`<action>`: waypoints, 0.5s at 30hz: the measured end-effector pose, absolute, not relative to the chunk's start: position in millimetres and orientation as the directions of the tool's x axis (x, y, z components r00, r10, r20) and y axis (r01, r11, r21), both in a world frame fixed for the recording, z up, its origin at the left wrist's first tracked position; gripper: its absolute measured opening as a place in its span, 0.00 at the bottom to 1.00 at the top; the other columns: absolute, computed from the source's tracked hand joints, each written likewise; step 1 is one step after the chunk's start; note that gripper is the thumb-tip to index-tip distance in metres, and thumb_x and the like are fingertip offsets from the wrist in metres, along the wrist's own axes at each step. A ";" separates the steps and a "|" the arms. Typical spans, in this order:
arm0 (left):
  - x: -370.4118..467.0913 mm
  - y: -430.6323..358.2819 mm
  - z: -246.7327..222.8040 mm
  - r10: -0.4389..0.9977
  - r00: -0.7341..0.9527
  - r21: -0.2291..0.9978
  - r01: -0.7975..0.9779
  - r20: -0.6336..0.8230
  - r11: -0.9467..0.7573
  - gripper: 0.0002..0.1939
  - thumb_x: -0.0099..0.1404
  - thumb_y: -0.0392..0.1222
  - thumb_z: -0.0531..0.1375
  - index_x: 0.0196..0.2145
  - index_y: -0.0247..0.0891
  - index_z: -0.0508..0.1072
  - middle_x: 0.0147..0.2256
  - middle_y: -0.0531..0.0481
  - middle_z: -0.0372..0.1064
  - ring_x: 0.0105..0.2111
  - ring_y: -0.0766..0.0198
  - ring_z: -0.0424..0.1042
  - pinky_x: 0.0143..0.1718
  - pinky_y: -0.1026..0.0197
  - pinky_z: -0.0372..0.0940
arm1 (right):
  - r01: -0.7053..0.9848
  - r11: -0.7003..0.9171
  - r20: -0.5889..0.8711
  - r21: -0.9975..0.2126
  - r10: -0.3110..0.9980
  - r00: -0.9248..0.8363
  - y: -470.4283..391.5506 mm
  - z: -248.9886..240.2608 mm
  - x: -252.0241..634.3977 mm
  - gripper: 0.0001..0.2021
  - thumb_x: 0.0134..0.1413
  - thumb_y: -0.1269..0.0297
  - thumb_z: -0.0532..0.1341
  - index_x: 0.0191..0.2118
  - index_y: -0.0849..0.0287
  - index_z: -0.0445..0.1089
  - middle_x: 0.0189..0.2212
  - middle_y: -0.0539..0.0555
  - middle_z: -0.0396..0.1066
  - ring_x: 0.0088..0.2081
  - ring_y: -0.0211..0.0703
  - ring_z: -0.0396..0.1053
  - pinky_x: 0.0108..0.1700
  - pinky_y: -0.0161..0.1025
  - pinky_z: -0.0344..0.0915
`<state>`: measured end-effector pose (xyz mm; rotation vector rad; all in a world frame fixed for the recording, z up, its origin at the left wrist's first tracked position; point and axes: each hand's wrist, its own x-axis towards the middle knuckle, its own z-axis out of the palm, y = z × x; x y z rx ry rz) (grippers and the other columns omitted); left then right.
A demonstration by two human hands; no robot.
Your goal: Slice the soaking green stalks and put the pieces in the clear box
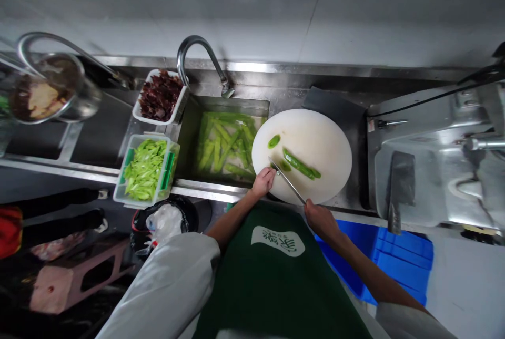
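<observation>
My right hand (317, 218) is wrapped round the handle of a knife (291, 184), whose blade points up and left over a round white cutting board (331, 144). Near the blade's tip, at the board's lower left edge, my left hand (263, 181) is closed; what its fingers hold, if anything, is too small to tell. Pieces of green vegetable (300, 164) lie on the board just right of the blade, and a short green piece (273, 141) rests farther up and left. Another small piece sits beside the blade, partly covered by it.
Left of the board, a sink (226, 144) holds green stalks in water under a curved faucet (201, 39). Farther left stand a tub of sliced greens (145, 168) and a tub of dark red leaves (160, 96). A cleaver (401, 181) lies at right; a blue crate (402, 255) stands below.
</observation>
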<state>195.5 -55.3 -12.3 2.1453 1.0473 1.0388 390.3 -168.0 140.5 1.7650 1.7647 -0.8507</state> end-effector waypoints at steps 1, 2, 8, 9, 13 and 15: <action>194.9 -55.3 -12.6 0.816 0.406 0.715 0.411 0.412 -0.566 0.14 0.73 0.40 0.49 0.45 0.35 0.73 0.39 0.43 0.69 0.42 0.62 0.71 0.46 0.58 0.72 | 0.996 -0.024 -0.715 -0.087 0.697 -0.046 -168.5 140.1 391.3 0.12 0.69 0.66 0.42 0.43 0.61 0.61 0.32 0.58 0.75 0.36 0.46 0.75 0.32 0.36 0.55; 194.3 -55.3 -12.8 0.811 0.408 0.709 0.411 0.418 -0.573 0.14 0.73 0.39 0.49 0.46 0.35 0.73 0.39 0.43 0.69 0.42 0.62 0.71 0.46 0.58 0.72 | 0.996 -0.009 -0.701 -0.093 0.711 -0.059 -169.5 140.4 392.6 0.12 0.69 0.66 0.43 0.43 0.61 0.61 0.32 0.58 0.75 0.36 0.46 0.76 0.32 0.36 0.56; 194.0 -55.3 -14.3 0.817 0.407 0.715 0.413 0.409 -0.564 0.14 0.73 0.39 0.49 0.47 0.36 0.73 0.39 0.43 0.69 0.42 0.62 0.71 0.45 0.59 0.72 | 0.997 -0.009 -0.734 -0.077 0.677 -0.051 -167.3 145.5 394.4 0.11 0.69 0.66 0.43 0.44 0.62 0.61 0.32 0.59 0.75 0.35 0.46 0.76 0.32 0.36 0.55; 194.1 -55.3 -14.7 0.819 0.404 0.718 0.413 0.408 -0.561 0.14 0.73 0.39 0.49 0.47 0.36 0.73 0.39 0.43 0.69 0.42 0.63 0.71 0.45 0.59 0.72 | 0.997 -0.015 -0.742 -0.077 0.669 -0.047 -165.8 146.6 394.0 0.12 0.69 0.67 0.43 0.44 0.62 0.61 0.32 0.59 0.75 0.35 0.46 0.76 0.31 0.36 0.55; 194.2 -55.2 -16.2 0.821 0.402 0.720 0.413 0.405 -0.557 0.14 0.73 0.39 0.49 0.46 0.36 0.73 0.38 0.43 0.69 0.41 0.63 0.71 0.44 0.59 0.73 | 0.994 -0.005 -0.710 -0.107 0.701 -0.073 -166.5 150.1 396.2 0.12 0.69 0.66 0.43 0.43 0.61 0.62 0.33 0.59 0.75 0.36 0.46 0.75 0.32 0.36 0.56; 194.1 -55.3 -16.8 0.822 0.404 0.721 0.414 0.402 -0.556 0.14 0.73 0.39 0.49 0.46 0.36 0.73 0.38 0.43 0.69 0.41 0.63 0.71 0.44 0.59 0.73 | 0.995 -0.006 -0.714 -0.099 0.696 -0.067 -168.4 148.5 397.9 0.12 0.69 0.66 0.43 0.43 0.61 0.62 0.33 0.59 0.75 0.36 0.46 0.75 0.32 0.36 0.56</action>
